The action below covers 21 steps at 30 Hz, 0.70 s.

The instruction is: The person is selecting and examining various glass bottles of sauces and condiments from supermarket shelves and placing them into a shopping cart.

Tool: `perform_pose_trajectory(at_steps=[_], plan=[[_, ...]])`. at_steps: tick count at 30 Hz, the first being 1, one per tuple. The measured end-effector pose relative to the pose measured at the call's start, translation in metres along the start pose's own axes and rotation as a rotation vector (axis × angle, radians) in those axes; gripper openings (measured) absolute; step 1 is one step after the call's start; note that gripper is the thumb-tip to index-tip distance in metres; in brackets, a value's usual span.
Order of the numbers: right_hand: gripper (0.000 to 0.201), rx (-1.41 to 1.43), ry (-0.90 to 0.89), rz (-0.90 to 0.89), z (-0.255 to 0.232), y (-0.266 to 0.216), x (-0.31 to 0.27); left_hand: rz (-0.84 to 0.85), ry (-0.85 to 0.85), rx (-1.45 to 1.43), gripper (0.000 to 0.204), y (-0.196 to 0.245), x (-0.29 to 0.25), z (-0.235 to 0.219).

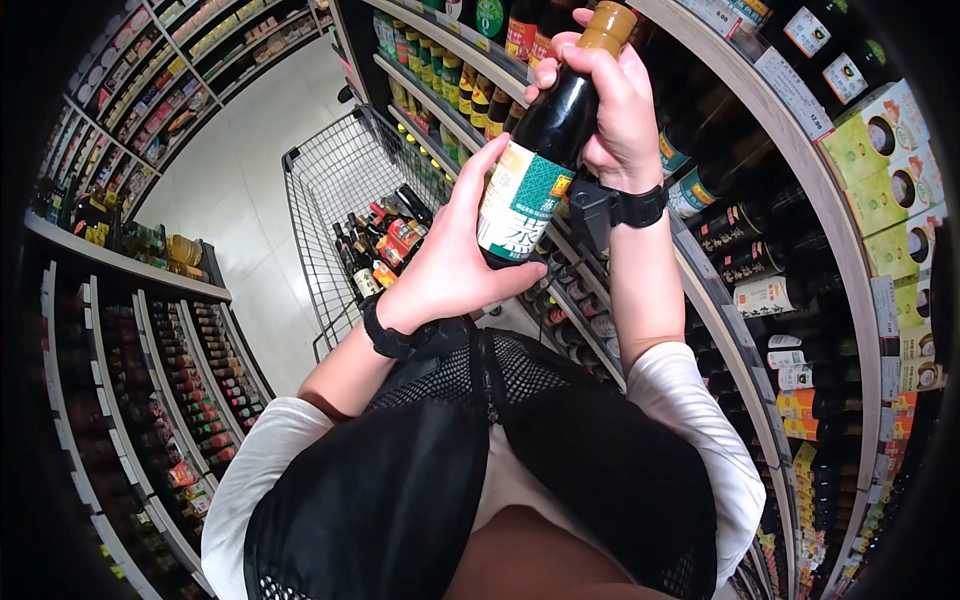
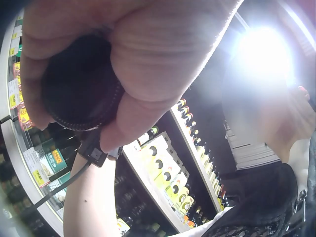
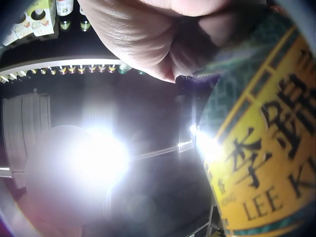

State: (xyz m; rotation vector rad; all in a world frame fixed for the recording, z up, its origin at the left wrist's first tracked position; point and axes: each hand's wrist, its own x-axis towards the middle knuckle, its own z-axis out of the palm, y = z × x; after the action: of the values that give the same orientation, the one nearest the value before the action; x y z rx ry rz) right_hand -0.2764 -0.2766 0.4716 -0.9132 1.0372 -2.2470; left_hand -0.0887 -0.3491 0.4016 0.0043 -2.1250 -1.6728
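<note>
A dark glass sauce bottle (image 1: pixel 527 195) with a gold cap and a green and cream label is held tilted before the chest. My right hand (image 1: pixel 622 105) grips its neck just under the cap in the head view. Lower down, my left hand (image 1: pixel 455 250) holds the base, thumb on one side and fingers on the other. The left wrist view shows the bottle's round dark bottom (image 2: pixel 81 84) between the left hand's thumb and fingers. Close up in the right wrist view, the yellow part of the label (image 3: pixel 266 168) reads "LEE K" with Chinese characters.
A wire shopping cart (image 1: pixel 335 165) with several bottles (image 1: pixel 395 235) in it stands ahead to the left. Shelves of bottles and boxes (image 1: pixel 885 150) curve close along the right, with price tags (image 1: pixel 795 95) on their edges. More stocked shelves (image 1: pixel 190 350) line the left.
</note>
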Motion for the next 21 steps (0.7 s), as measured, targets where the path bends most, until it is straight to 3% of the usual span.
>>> perform_pose_trajectory(at_steps=[6,10,12,14,16,17,18,21], plan=[[0.054,-0.061,0.008,0.013,-0.006,0.003,-0.003,0.01,0.037,0.086,0.108,-0.006,0.002,0.005],[0.045,-0.142,0.047,-0.017,-0.015,0.021,0.003,-0.083,0.086,0.288,0.109,-0.005,0.001,0.011],[0.038,-0.141,0.054,-0.008,-0.018,0.029,0.008,-0.012,0.186,0.449,0.11,-0.005,0.002,0.014],[0.027,-0.252,0.099,0.032,-0.018,0.032,0.01,-0.053,0.161,0.374,0.111,-0.008,0.003,0.009],[0.026,-0.276,0.11,0.029,-0.015,0.03,0.007,-0.11,0.064,0.11,0.112,-0.012,0.006,0.001],[0.026,-0.301,0.122,0.025,-0.015,0.029,0.007,0.045,0.059,0.113,0.111,-0.031,0.007,-0.002],[0.026,-0.302,0.121,0.024,-0.017,0.028,0.007,0.046,0.06,0.113,0.111,-0.038,0.008,-0.007],[0.038,-0.142,-0.088,0.104,-0.022,0.013,0.001,-0.153,-0.157,-0.606,0.095,-0.035,0.006,-0.018]])
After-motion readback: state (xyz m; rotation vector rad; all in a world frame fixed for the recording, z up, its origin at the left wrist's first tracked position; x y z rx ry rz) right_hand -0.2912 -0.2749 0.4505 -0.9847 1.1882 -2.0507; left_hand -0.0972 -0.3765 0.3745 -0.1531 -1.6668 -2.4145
